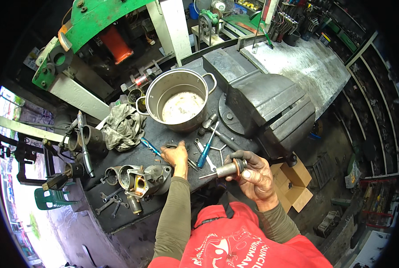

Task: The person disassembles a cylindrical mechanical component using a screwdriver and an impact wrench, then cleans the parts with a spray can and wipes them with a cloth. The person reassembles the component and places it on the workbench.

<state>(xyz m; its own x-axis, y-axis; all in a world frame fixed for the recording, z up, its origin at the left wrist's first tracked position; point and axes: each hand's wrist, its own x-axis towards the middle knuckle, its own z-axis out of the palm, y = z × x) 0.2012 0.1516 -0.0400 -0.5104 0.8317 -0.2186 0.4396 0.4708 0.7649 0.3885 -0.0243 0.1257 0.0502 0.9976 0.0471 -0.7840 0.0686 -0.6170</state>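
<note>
My right hand [255, 176] is closed around a metal cylindrical part [227, 170] with a flanged end, a brownish ring around it and a thin rod sticking out toward the left. It is raised in front of the bench edge. Lower and to the left, my left hand [175, 155] reaches down to the bench top, thumb apart from the bent fingers, with nothing visible held in it. Beside its fingers lies a blue tool [150, 146]. A blue-handled screwdriver [204, 155], a wrench [205, 154] and a hammer [224, 135] lie between the hands. Left of my left forearm sits a metal motor housing [152, 179].
A large two-handled pot [153, 109] stands behind my left hand, with a crumpled rag [122, 128] beside it. A big bench vise [275, 109] fills the right side. Several wrenches [106, 203] lie front left. A cardboard box [293, 183] sits on the floor at right.
</note>
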